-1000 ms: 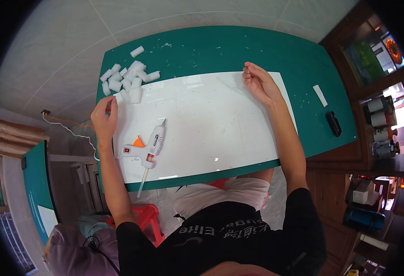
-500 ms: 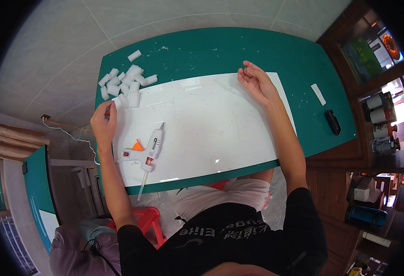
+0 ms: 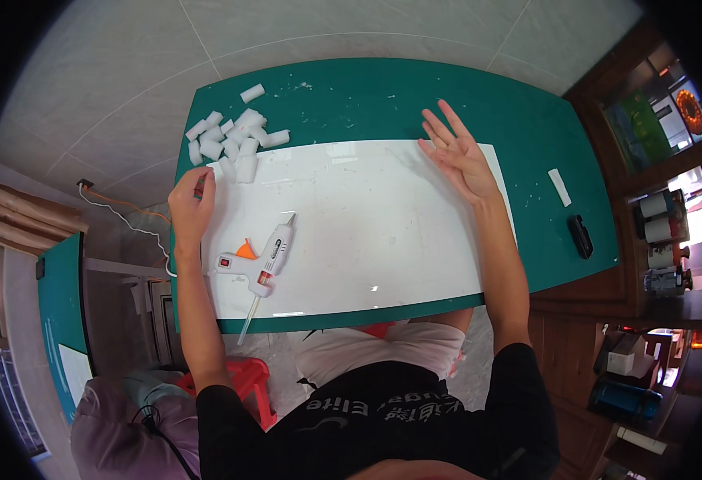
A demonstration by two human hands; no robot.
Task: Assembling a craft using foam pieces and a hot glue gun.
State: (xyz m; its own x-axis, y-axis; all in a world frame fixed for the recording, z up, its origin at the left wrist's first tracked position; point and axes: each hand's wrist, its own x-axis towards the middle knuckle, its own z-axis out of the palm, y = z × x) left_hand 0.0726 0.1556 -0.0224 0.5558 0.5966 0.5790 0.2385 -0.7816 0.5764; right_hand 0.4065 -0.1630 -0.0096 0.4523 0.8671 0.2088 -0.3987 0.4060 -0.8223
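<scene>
My left hand (image 3: 192, 197) rests at the left edge of the white board (image 3: 351, 232), its fingers curled together; whatever they may hold is hidden. Just beyond its fingertips lies a heap of short white foam-like pieces (image 3: 246, 126), several of them overlapping the board's far left corner. Over the far right part of the board, my right hand (image 3: 460, 162) is raised with fingers spread and nothing in it. A white hot glue gun (image 3: 275, 252) with an orange trigger lies on the board near my left forearm, a clear glue stick (image 3: 249, 318) poking from its back.
The green tabletop (image 3: 351, 96) surrounds the board and carries small white scraps. On its right side are a white strip (image 3: 559, 187) and a black object (image 3: 580, 237). A white cord (image 3: 139, 230) hangs at the left. A red stool (image 3: 257, 390) stands below; wooden shelves (image 3: 607, 280) rise at the right.
My right hand has opened from loosely curled fingers to spread ones. The left hand stays curled by the foam pieces. The whole view has shifted slightly.
</scene>
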